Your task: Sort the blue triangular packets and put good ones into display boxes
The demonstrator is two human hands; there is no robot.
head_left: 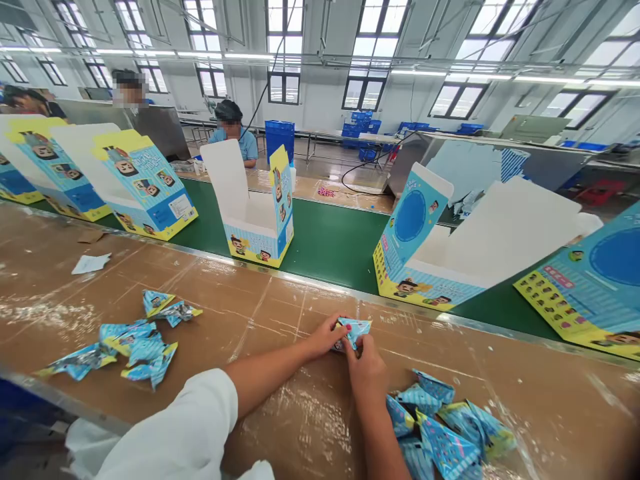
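Between my two hands, above the brown work surface, is a small blue and yellow foil packet (pixel 357 328). My left hand (pixel 327 335) is closed on its left side, the fingers bent round the edge. My right hand (pixel 367 367) pinches the lower right part of the same packet with thumb and fingers. Close to my right forearm lies a pile of similar blue packets (pixel 447 437). Farther left, beyond my left arm, a second loose group of packets (pixel 137 347) rests on the surface.
A green conveyor belt (pixel 330 233) runs behind the brown work surface (pixel 240 300). On it stand open display boxes, among them a central box (pixel 255 230) and a wide-flapped one (pixel 425 267). A paper scrap (pixel 91 263) lies at left. People sit across the belt.
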